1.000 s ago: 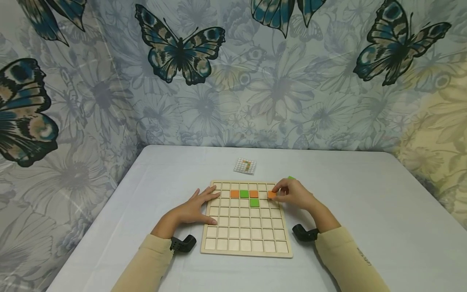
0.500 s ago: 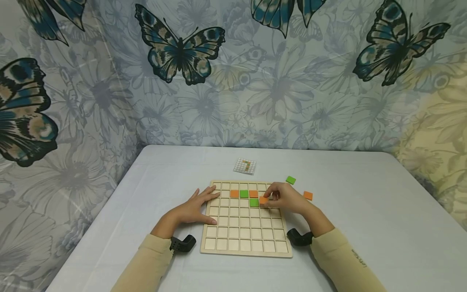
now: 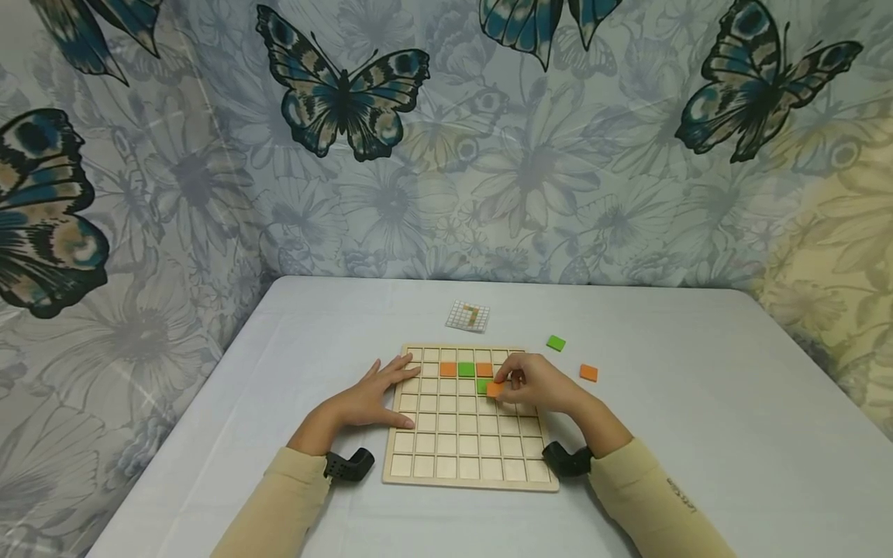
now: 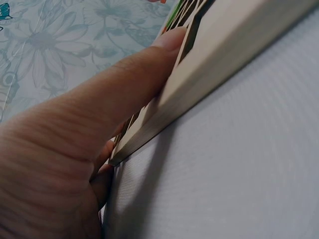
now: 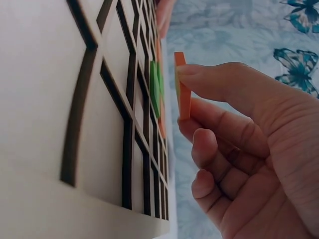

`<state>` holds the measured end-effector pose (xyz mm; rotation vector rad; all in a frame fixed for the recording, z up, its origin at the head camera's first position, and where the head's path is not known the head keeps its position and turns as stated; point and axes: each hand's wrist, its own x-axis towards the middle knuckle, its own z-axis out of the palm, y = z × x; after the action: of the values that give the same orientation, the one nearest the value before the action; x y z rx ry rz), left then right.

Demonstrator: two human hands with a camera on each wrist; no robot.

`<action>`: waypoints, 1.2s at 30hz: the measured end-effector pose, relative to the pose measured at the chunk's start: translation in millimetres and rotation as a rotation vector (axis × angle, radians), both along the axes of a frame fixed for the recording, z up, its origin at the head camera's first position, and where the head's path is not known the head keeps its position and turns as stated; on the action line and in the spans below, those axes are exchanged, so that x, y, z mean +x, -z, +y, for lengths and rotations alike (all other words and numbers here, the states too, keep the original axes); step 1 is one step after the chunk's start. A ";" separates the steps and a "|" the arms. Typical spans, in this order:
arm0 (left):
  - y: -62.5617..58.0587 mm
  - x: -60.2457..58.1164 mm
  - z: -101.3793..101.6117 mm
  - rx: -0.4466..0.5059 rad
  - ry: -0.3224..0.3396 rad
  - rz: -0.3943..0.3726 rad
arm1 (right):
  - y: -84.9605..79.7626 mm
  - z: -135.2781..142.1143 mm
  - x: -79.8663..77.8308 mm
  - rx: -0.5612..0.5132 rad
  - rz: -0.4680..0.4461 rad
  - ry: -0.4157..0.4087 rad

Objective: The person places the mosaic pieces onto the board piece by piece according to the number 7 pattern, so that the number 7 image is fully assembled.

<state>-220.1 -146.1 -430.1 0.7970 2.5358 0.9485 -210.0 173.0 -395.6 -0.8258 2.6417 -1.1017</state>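
Between thumb and fingers, my right hand [image 3: 540,381] pinches an orange square tile [image 5: 184,94]. The right wrist view shows this tile raised clear of the wooden grid board [image 3: 446,446]. Below and left of it, a green tile [image 3: 480,385] sits in a cell, partly covered in the head view. One row farther back lie an orange tile [image 3: 448,370], a green tile [image 3: 466,370] and another orange tile [image 3: 484,370], side by side. My left hand [image 3: 373,397] rests on the board's left edge, fingers spread, thumb [image 4: 172,40] over the rim.
Right of the board, a loose green tile [image 3: 556,342] and a loose orange tile [image 3: 589,373] lie on the white-covered table [image 3: 698,403]. A small card [image 3: 468,316] printed with a grid and coloured squares lies behind the board. A butterfly-patterned cloth [image 3: 446,194] hangs behind the table.
My right hand has carried the orange tile leftward and nearer over the board, from the right edge to beside the green tile. The loose tiles have come into view. My left hand stays put.
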 end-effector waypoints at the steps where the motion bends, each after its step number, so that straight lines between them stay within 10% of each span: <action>1: -0.3 0.1 0.2 0.000 -0.001 -0.002 | 0.1 -0.8 0.3 0.000 0.005 -0.002; 36: -1.3 2.1 0.6 0.002 -0.001 0.004 | 9.5 -12.3 7.2 0.048 -0.040 -0.037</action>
<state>-218.0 -145.5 -428.8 0.7984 2.5394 0.9511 -202.9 160.8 -405.0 -0.8318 2.5988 -1.0303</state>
